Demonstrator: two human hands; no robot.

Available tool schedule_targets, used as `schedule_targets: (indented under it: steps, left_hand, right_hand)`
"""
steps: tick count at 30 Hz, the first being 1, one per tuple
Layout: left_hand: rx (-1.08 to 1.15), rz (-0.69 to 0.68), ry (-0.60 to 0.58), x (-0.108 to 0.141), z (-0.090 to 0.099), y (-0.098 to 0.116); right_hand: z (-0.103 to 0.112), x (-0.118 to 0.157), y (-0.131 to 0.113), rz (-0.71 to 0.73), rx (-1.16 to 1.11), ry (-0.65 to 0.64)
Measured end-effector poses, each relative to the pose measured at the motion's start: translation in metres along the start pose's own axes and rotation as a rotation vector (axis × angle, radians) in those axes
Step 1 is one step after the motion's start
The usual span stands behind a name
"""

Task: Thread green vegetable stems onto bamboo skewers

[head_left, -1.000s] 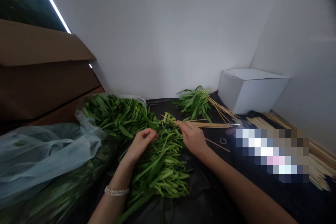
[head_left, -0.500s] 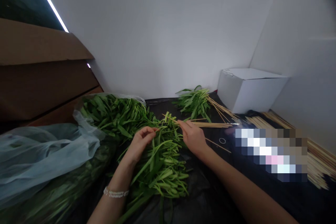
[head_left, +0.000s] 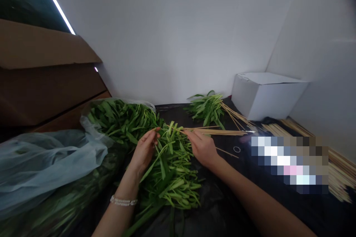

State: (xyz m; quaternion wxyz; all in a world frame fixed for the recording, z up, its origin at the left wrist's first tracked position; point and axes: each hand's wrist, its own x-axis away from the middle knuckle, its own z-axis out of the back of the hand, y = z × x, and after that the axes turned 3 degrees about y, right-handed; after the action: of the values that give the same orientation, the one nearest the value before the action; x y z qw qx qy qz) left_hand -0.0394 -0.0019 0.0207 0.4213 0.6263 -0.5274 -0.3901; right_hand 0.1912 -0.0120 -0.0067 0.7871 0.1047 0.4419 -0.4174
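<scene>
My right hand [head_left: 201,147] pinches a thin wooden skewer [head_left: 181,130] that points left through several cut green stems [head_left: 171,129]. At the left end of those stems, my left hand [head_left: 147,147] has its thumb and fingers pressed together on a leafy green stem [head_left: 156,147]. Beneath both hands lies a pile of leafy greens [head_left: 180,189], cut ends to the right. Farther back, a bunch of greens [head_left: 207,109] sits on skewers [head_left: 236,114] that fan out to the right. More skewers [head_left: 225,132] lie just beyond my right hand.
Left stand an open plastic bag of greens [head_left: 119,118], a translucent bag [head_left: 50,170] and a cardboard box [head_left: 50,48]. A white box [head_left: 269,96] is at the back right. Many loose sticks [head_left: 286,133] lie right, beside a blurred-out patch. A small ring [head_left: 237,149] rests on the black sheet.
My left hand has moved slightly left and up, its fingers more upright. The stems on the skewer and my right hand have shifted a little left.
</scene>
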Motion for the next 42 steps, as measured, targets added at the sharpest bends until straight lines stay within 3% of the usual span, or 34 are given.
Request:
schedule_targets:
  steps: [7,13,17,42]
  left_hand:
    - [-0.28,-0.188,0.01,-0.005,0.007,-0.012]
    - [-0.003,-0.031,-0.025,-0.001,-0.003,-0.01]
    - [0.037,0.028,-0.015,0.001,-0.007,-0.008]
    - [0.0,0.015,-0.019,0.004,-0.009,-0.013]
  right_hand:
    - [-0.004,0.003,-0.007,0.06,-0.019,-0.125]
    - [-0.004,0.004,-0.013,0.002,-0.05,-0.206]
    - [-0.004,0.004,-0.016,-0.022,-0.06,-0.228]
    - [-0.008,0.008,-0.018,-0.052,-0.042,-0.228]
